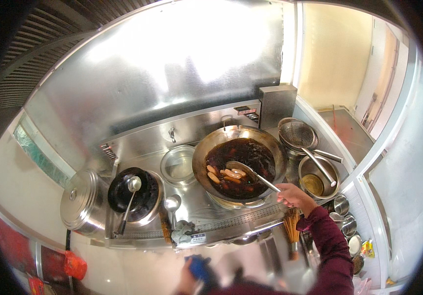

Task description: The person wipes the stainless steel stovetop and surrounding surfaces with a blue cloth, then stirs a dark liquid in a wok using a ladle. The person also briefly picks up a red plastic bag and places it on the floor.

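Note:
My right hand (294, 195) grips the metal handle of a long-handled ladle or skimmer (241, 167); I cannot tell if its bowl is perforated. That bowl dips into dark brown liquid (250, 149) in a large wok (201, 149). Several pale brown, sausage-like pieces (232, 173) float by the bowl, with others partly sunk in the liquid. At the bottom of the view, my left hand (186, 278) holds a bunched blue cloth (198, 267) in front of the stove; both look blurred.
A black wok (123, 195) holding a ladle (134, 183) sits left, beside a large lidded pot (80, 201). A water basin (177, 166) stands between the woks. Strainers (296, 132) and a metal pot (335, 167) crowd the right. A bamboo brush (292, 228) hangs below my right forearm.

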`<state>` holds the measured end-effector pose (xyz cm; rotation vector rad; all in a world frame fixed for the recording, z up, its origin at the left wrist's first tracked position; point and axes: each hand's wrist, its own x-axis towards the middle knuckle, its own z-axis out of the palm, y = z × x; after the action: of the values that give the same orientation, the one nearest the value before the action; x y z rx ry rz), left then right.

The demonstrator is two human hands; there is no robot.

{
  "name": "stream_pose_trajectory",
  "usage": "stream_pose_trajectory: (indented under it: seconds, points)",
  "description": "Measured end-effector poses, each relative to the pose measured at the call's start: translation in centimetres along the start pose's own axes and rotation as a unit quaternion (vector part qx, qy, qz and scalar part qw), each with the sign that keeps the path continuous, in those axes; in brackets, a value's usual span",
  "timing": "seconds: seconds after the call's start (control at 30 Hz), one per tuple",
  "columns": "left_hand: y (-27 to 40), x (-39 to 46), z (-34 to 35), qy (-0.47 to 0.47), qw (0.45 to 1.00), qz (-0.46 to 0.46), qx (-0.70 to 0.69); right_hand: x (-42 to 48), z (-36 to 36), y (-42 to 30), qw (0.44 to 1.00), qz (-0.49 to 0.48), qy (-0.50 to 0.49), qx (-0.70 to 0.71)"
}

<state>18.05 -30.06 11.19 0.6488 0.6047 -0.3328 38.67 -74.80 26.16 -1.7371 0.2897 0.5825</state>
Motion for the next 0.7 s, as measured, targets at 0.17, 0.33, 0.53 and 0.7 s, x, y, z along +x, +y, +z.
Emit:
stream_pose_trajectory:
  seconds: [0.17, 0.33, 0.53, 0.7]
  points:
    - [-0.4, 1.2, -2.0, 0.005, 1.000, -0.007, 0.000, -1.0, -2.1, 2.1, 0.999, -0.021, 0.023, 0.033]
    - [-0.6, 1.0, -1.8, 0.003, 1.000, -0.009, 0.008, -1.7, -3.8, 2.5, 0.993, -0.042, 0.039, 0.103]
    - [-0.4, 1.1, -2.7, -0.032, 0.999, -0.012, -0.029, 0.3, -3.2, 3.0, 0.970, -0.069, 0.114, 0.202]
    - [-0.4, 0.3, -0.5, 0.001, 1.000, 0.013, -0.002, 3.3, -3.3, 4.1, 0.951, -0.111, 0.170, 0.235]
